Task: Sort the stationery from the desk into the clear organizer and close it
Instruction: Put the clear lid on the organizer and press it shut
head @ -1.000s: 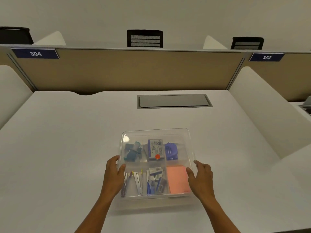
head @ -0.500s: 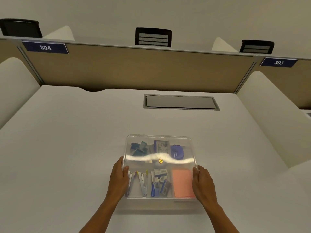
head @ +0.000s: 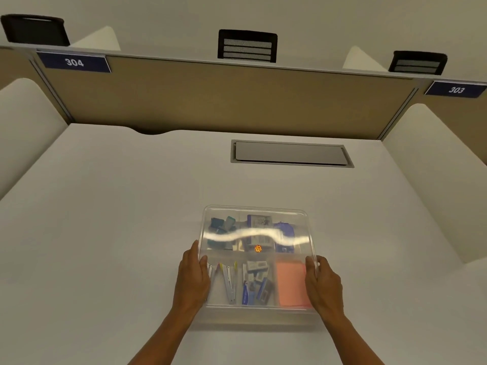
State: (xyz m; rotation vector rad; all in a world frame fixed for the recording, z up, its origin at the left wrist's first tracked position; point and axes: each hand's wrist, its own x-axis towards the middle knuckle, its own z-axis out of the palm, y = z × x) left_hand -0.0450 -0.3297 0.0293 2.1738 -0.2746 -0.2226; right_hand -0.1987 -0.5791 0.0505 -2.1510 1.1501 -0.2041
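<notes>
The clear organizer sits on the white desk in front of me with its clear lid lying flat on top. Through the lid I see teal clips, a staple box, a purple item, metal clips, blue and grey small items and a pink note pad, each in its own compartment. My left hand grips the organizer's left edge. My right hand grips its right edge. A light glare crosses the lid.
A grey cable hatch is set into the desk behind the organizer. A tan partition with labels 304 and 303 closes the back. White side dividers flank the desk. Black chair backs show beyond.
The lid has settled flat over the organizer. Both hands have slid from the lid's near corners to the box's side edges. The camera has tilted a little.
</notes>
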